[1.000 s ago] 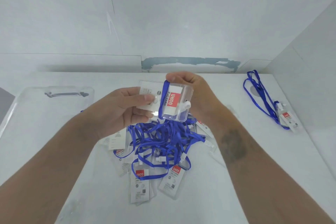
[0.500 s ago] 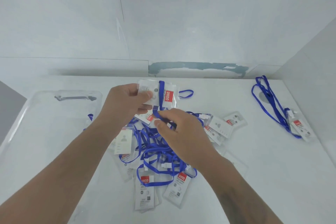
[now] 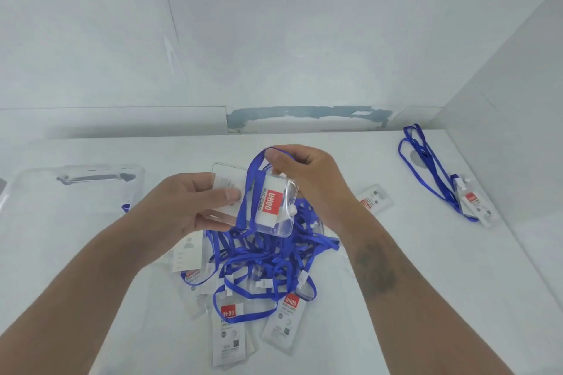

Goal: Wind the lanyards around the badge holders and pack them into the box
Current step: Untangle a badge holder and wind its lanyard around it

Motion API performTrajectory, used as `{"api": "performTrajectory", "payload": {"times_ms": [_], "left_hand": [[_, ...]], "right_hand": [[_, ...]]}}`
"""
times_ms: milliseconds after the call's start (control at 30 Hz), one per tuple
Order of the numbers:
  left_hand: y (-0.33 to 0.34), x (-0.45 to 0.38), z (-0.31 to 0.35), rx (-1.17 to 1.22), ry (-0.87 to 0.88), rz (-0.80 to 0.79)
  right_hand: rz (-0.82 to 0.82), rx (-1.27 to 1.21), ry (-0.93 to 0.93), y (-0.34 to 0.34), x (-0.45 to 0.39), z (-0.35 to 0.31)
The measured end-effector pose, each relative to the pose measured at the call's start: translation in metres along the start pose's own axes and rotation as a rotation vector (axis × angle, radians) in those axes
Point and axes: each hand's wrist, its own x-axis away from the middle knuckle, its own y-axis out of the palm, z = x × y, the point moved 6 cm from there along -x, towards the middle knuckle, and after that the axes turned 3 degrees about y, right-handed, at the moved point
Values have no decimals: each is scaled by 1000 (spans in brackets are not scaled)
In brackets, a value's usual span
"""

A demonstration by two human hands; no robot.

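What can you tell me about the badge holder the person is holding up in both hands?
The badge holder is a clear, soft-looking plastic sleeve with rounded corners, holding a white card with a red UHOO label. It is held tilted above the pile of lanyards, off the table. The left hand grips its left end, thumb on top. A blue lanyard loops across its middle; the right hand pinches that loop above the holder. A small white clip shows at its right edge.

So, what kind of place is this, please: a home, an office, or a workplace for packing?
Probably a plain packing workstation, not a home: a bare white table boxed in by blank white walls, a heap of identical badge holders with blue lanyards, and a clear plastic box at the left.
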Motion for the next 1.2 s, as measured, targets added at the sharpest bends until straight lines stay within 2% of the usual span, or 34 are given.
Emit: {"api": "performTrajectory", "payload": {"times_ms": [67,133,200,267,367,467,567,667,733,800,933,1000,1067,1200], "left_hand": [[-1,0,4,125,43,-9],[-4,-5,9,240,71,57],[-10,-12,13,290,83,173],[-17,-18,14,205,90,296],[-23,-21,12,3,77,425],[-26,-19,12,-185,82,495],[-30,-17,7,-350,60,482],[-20,-13,-1,-352,9,352],[-10,-11,-4,-330,-49,228],[-6,-8,-7,-270,-93,107],[2,0,-15,5,-135,-101],[5,1,-19,124,-119,-107],[8,1,-22,223,-112,-70],[10,-3,-30,406,-107,93]], "right_hand": [[-1,-77,113,7,-4,22],[-15,-13,174,18,-4,39],[-72,125,120,33,5,42],[-134,275,13,50,15,39],[-162,632,-93,62,25,35],[-155,961,-188,61,31,19],[-97,1063,-269,46,32,-3],[-19,912,-343,31,29,-26],[-12,745,-326,20,19,-28],[-58,514,-225,13,9,-20],[-233,-164,75,13,1,14],[-277,-460,204,23,1,32],[-268,-652,298,32,3,47],[-261,-755,249,47,5,59]]}}
